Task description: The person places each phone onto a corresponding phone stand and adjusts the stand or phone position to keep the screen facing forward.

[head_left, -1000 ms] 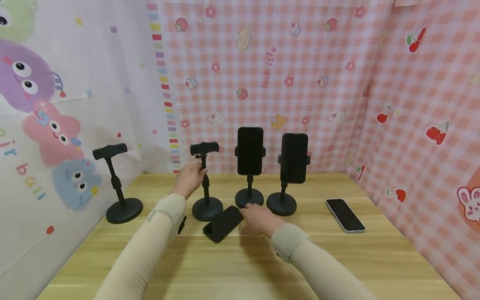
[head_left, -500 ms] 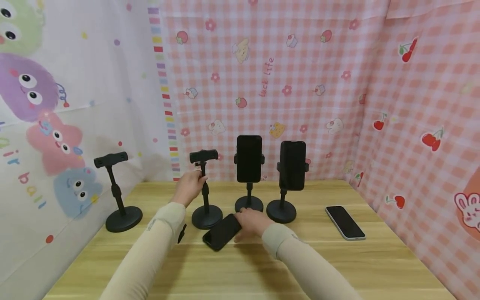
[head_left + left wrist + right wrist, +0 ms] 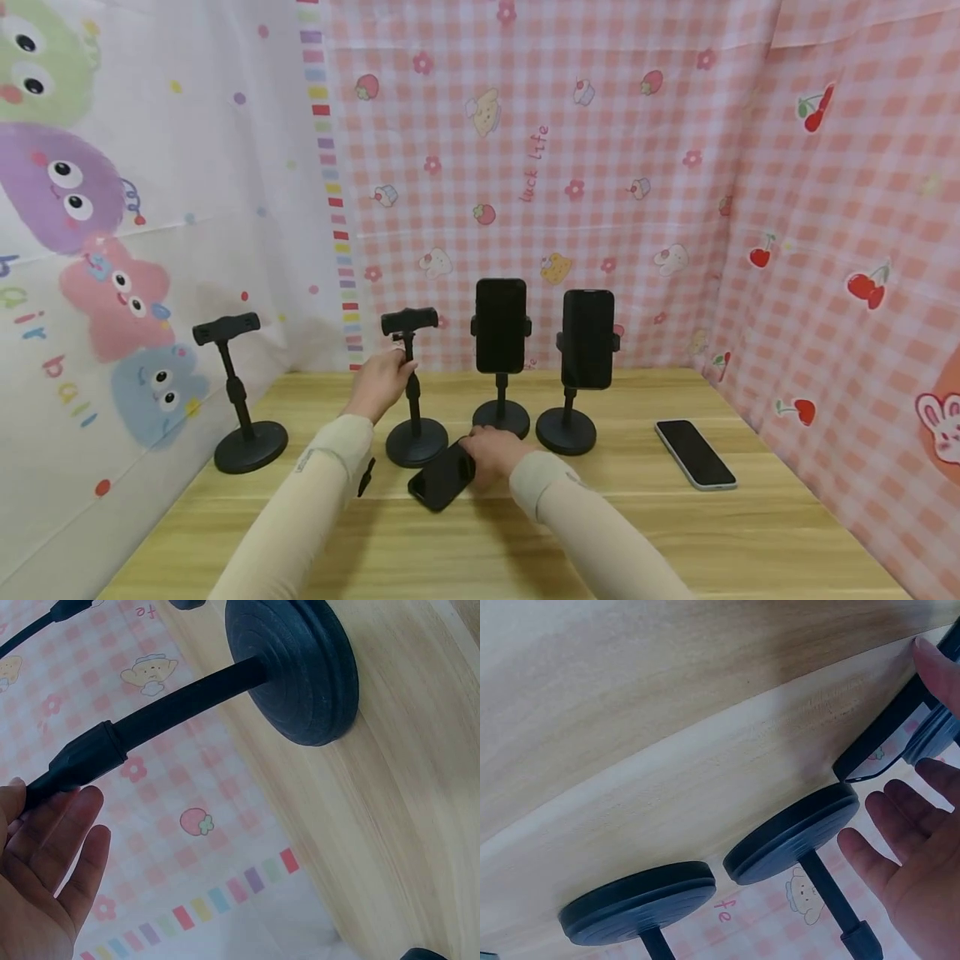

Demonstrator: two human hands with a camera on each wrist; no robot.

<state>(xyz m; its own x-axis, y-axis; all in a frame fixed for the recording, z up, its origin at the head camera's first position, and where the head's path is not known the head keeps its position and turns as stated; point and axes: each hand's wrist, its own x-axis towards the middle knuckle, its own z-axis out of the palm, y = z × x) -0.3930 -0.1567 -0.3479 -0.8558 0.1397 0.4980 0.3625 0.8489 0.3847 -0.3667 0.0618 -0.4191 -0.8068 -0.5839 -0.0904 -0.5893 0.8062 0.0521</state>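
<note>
**A left hand is pinching a black phone stand while a right hand is curving round a black smartphone**

Nearest, two cream sleeves are extending over a wood-grain worktop. Past them, the black smartphone is lying face up on the worktop, just beside the pinched stand's round base. The right hand is lying at its right end, thumb and fingers spread apart about it; how firmly they are touching it, one cannot tell. Well apart on the right, a white-edged smartphone is lying flat.

The left hand is holding the stand's upper pole between thumb and fingers, below its bare clamp. Farther left, another bare-clamped stand is standing. To the right, a third stand and a fourth stand are each holding a dark-screened smartphone vertically: the third's phone and the fourth's phone.

Behind everything, a pink gingham cloth is hanging, meeting a white cartoon-printed cloth on the left.
</note>
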